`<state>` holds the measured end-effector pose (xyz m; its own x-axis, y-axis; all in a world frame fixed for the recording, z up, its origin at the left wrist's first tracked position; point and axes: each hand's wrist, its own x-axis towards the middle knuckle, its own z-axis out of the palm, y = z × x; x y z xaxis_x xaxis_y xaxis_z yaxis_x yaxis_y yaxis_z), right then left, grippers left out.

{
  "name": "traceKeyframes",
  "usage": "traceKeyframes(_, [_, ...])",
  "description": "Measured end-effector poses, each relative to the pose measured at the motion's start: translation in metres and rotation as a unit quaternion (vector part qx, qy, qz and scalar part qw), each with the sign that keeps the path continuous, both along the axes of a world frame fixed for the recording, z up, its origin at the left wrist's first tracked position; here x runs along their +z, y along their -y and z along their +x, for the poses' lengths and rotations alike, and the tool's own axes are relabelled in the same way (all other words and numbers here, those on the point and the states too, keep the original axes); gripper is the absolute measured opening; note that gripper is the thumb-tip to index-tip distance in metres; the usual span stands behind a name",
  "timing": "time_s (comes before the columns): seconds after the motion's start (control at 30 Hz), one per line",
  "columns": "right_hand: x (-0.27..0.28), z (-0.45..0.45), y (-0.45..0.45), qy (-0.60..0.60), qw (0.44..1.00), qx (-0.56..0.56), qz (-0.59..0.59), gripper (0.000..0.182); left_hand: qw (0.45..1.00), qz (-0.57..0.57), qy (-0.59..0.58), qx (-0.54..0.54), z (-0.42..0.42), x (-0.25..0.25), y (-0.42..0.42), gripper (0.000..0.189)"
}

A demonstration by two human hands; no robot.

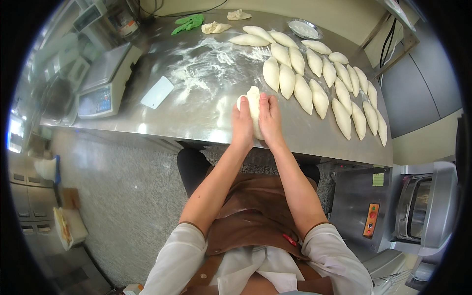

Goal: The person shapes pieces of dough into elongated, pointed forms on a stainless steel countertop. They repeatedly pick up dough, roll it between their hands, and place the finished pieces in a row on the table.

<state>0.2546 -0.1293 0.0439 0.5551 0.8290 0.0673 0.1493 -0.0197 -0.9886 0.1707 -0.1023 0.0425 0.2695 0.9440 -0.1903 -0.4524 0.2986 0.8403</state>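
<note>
Between my two palms is a soft piece of white dough, near the front edge of a stainless steel table. My left hand presses its left side, and my right hand presses its right side. The top of the dough bulges past my fingertips; its underside is hidden. Several spindle-shaped dough pieces lie in slanting rows on the table to the right of my hands. Loose flour is smeared over the steel ahead and to the left.
Left on the table are a white dough scraper and a digital scale. Along the back lie a green cloth or glove, dough scraps and a metal bowl of flour. A steel machine stands at lower right.
</note>
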Motion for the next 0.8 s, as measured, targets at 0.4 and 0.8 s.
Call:
traceKeyframes(0.4, [0.027, 0.010, 0.007, -0.321, 0.936, -0.007, 0.147, 0.043, 0.986, -0.059, 0.039, -0.154, -0.031, 0.012, -0.023, 0.057])
traceKeyframes(0.8, [0.024, 0.010, -0.002, 0.043, 0.999, -0.029, 0.015, 0.039, 0.999, -0.038, 0.028, -0.005, -0.017, 0.026, -0.008, 0.043])
